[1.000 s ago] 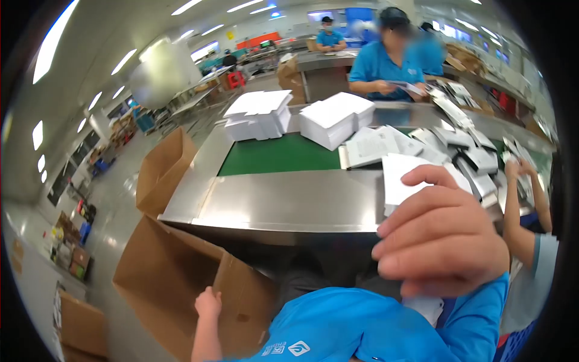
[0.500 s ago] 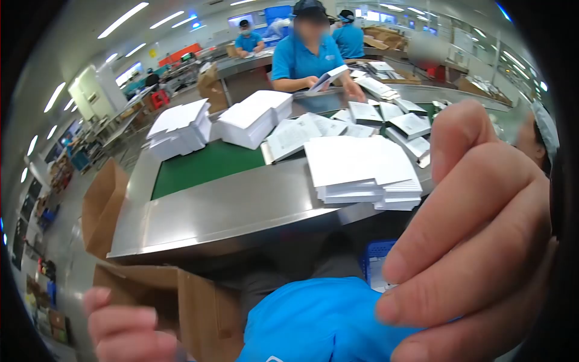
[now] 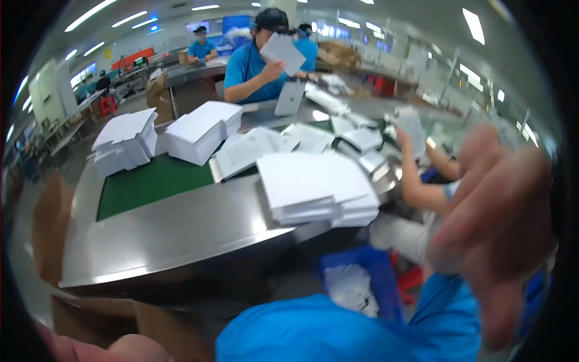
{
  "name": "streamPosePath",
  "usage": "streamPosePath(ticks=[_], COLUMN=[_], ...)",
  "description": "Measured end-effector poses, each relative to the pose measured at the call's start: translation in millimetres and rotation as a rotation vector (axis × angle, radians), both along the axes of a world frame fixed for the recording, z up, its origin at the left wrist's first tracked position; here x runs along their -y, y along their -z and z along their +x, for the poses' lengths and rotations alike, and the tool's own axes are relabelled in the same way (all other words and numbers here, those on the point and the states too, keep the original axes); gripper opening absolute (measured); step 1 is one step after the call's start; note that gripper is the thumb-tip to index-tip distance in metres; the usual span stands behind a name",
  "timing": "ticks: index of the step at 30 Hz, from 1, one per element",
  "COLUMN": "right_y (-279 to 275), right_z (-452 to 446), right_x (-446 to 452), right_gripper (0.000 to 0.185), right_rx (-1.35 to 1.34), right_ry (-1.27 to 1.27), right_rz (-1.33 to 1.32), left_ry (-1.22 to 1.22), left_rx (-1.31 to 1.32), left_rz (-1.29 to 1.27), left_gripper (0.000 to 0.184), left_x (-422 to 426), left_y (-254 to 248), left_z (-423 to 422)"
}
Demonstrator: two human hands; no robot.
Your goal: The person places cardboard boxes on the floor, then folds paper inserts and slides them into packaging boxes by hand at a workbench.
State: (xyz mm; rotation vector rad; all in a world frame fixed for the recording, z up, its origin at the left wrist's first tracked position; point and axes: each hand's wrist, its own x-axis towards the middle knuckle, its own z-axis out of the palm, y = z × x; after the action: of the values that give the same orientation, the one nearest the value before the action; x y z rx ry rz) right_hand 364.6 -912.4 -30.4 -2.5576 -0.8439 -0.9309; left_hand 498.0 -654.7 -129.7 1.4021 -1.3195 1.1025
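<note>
My right hand (image 3: 500, 211) is raised close to the camera at the right, smeared by motion; whether its fingers hold anything does not show. Only part of my left hand (image 3: 114, 349) appears at the bottom left edge, in front of an open cardboard box (image 3: 96, 320). Nearest on the steel-edged table is a stack of flat white boxes (image 3: 301, 181), touched by neither hand. Two more white stacks, one in the middle (image 3: 199, 130) and one at the left (image 3: 123, 142), stand on the green belt (image 3: 157, 184). Loose printed white boxes (image 3: 250, 151) lie behind the near stack.
Across the table a co-worker (image 3: 241, 75) holds up a white box (image 3: 283, 54). At the right another person's arms (image 3: 416, 175) handle a box (image 3: 411, 130). A blue crate (image 3: 386, 283) with white contents stands below the table edge. Another cardboard box (image 3: 53, 229) is at the left.
The view has turned to the right, so the table's things sit further left. My left hand has sunk toward the bottom edge. The co-worker opposite has raised a white box.
</note>
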Motion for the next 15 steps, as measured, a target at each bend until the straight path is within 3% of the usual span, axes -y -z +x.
streamPosePath(ticks=[9, 15], right_y=[6, 23], right_z=[35, 30], right_x=[-15, -3], right_gripper=[0.034, 0.036], right_rx=[0.015, 0.096], right_ry=[0.271, 0.285], right_rz=[-0.024, 0.002], left_ry=[0.290, 0.321], left_rx=[-0.115, -0.119], left_rz=[-0.177, -0.255], left_gripper=[0.015, 0.015], left_x=[51, 60], left_y=[20, 29], left_z=[52, 82])
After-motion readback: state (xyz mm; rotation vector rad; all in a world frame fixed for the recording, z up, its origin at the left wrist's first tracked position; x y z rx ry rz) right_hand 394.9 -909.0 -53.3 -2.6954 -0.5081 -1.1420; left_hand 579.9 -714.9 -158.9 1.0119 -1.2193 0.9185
